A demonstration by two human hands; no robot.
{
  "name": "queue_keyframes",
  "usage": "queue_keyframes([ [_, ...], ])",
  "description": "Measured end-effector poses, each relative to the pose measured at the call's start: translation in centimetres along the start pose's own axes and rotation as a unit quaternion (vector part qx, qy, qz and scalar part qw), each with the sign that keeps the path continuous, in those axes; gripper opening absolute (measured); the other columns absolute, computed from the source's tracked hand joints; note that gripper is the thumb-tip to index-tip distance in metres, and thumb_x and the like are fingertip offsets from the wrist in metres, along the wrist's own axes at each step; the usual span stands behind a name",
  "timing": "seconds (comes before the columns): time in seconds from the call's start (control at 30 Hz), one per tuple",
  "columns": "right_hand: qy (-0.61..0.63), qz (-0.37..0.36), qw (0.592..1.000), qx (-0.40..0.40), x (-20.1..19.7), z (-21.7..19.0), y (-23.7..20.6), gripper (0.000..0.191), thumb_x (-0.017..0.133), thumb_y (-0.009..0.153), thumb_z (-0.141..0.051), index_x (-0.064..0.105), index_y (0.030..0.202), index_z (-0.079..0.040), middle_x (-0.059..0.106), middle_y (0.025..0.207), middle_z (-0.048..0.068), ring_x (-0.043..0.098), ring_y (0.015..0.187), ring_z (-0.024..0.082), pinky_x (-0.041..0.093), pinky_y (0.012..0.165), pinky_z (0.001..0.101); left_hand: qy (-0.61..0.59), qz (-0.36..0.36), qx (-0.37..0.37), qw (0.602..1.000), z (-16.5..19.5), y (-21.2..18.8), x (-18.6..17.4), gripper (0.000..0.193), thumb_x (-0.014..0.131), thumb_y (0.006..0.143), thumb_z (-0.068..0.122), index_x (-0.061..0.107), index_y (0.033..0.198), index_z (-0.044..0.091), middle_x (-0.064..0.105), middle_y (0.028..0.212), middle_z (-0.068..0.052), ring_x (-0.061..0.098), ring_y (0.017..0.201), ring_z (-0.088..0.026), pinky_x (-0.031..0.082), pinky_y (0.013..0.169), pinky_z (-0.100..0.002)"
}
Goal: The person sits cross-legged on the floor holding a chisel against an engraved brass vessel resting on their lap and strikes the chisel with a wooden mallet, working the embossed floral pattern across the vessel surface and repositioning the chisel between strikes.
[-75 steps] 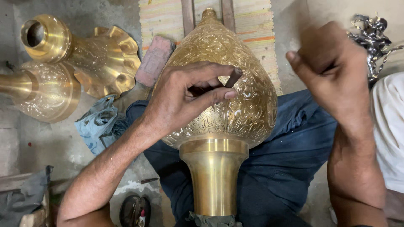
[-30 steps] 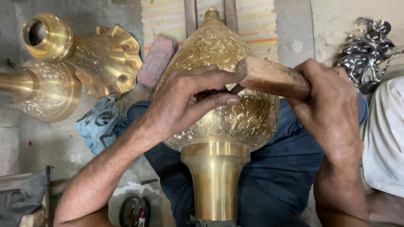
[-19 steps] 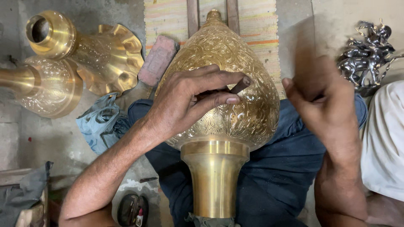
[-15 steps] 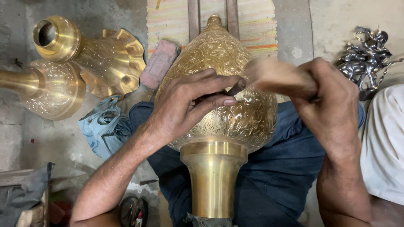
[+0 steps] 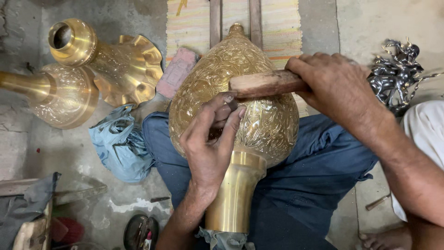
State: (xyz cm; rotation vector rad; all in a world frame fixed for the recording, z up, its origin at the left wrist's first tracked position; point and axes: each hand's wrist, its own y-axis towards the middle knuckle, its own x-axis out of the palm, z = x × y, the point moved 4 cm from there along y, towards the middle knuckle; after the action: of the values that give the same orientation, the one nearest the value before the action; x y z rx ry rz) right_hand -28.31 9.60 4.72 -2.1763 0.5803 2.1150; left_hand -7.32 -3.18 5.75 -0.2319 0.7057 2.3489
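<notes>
The large engraved brass vase (image 5: 240,102) lies across our lap on the blue trousers (image 5: 305,185), its smooth neck pointing toward us and its pointed tip toward the striped mat (image 5: 277,28) on the floor. Our left hand (image 5: 210,139) rests on its belly, fingers (image 5: 226,111) pinched together on a small dark tool we cannot make out. Our right hand (image 5: 337,83) has its fingers wrapped tight around a wooden mallet (image 5: 266,84), whose end sits just above the left fingertips. Farther left, two more brass vessels (image 5: 88,69) lie on the concrete floor (image 5: 69,153).

Stained grey concrete floor (image 5: 74,153), striped mat (image 5: 189,23)
</notes>
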Motion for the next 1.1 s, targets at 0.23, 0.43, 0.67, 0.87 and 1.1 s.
queue_keyframes([
  [0.23,-0.151,0.046,0.985,-0.062,-5.4,-0.4,2.9,0.036,0.081,0.085,-0.025,0.07,0.116,-0.011,0.073,0.09,0.005,0.072,0.085,0.021,0.056,0.076,0.0398,-0.006,0.003,-0.024,1.0,0.5,0.4,0.1,0.032,0.08,0.095,0.005,0.067,0.124,0.003,0.079,0.103,-0.009,0.079,0.095,-0.013,0.068,0.078,-0.025],
  [0.43,-0.227,0.034,0.969,-0.09,-9.2,-1.3,4.4,0.033,0.084,0.083,-0.03,0.073,0.108,-0.013,0.071,0.081,0.001,0.072,0.081,0.018,0.056,0.073,0.0344,-0.015,0.019,-0.051,0.998,0.4,0.1,-0.1,0.031,0.081,0.094,0.004,0.068,0.122,0.001,0.079,0.095,-0.007,0.08,0.088,-0.012,0.066,0.075,-0.024],
  [0.67,0.151,-0.068,0.979,0.118,-9.4,0.7,5.4,0.02,0.074,0.099,-0.023,0.073,0.1,-0.003,0.071,0.081,0.013,0.072,0.068,0.02,0.058,0.062,0.0331,-0.023,0.033,-0.062,0.997,0.0,-0.2,0.0,0.032,0.082,0.093,0.004,0.067,0.121,-0.001,0.079,0.093,-0.008,0.078,0.086,-0.012,0.063,0.074,-0.024],
  [0.87,0.086,-0.086,0.991,-0.047,-9.0,-0.3,6.7,0.019,0.077,0.091,-0.02,0.073,0.1,-0.004,0.07,0.075,0.009,0.07,0.062,0.019,0.057,0.057,0.0335,-0.035,0.027,-0.045,0.998,0.0,-0.2,0.1,0.031,0.08,0.096,0.004,0.066,0.122,-0.001,0.08,0.098,-0.009,0.08,0.092,-0.012,0.066,0.077,-0.023],
  [1.1,-0.048,-0.031,0.996,-0.068,-9.6,-0.8,6.0,0.026,0.075,0.085,-0.024,0.068,0.101,-0.004,0.07,0.085,0.01,0.074,0.078,0.025,0.06,0.069,0.0378,-0.022,0.025,-0.045,0.998,0.1,0.0,-0.1,0.031,0.081,0.094,0.004,0.068,0.122,-0.001,0.079,0.094,-0.008,0.077,0.085,-0.011,0.063,0.074,-0.023],
])
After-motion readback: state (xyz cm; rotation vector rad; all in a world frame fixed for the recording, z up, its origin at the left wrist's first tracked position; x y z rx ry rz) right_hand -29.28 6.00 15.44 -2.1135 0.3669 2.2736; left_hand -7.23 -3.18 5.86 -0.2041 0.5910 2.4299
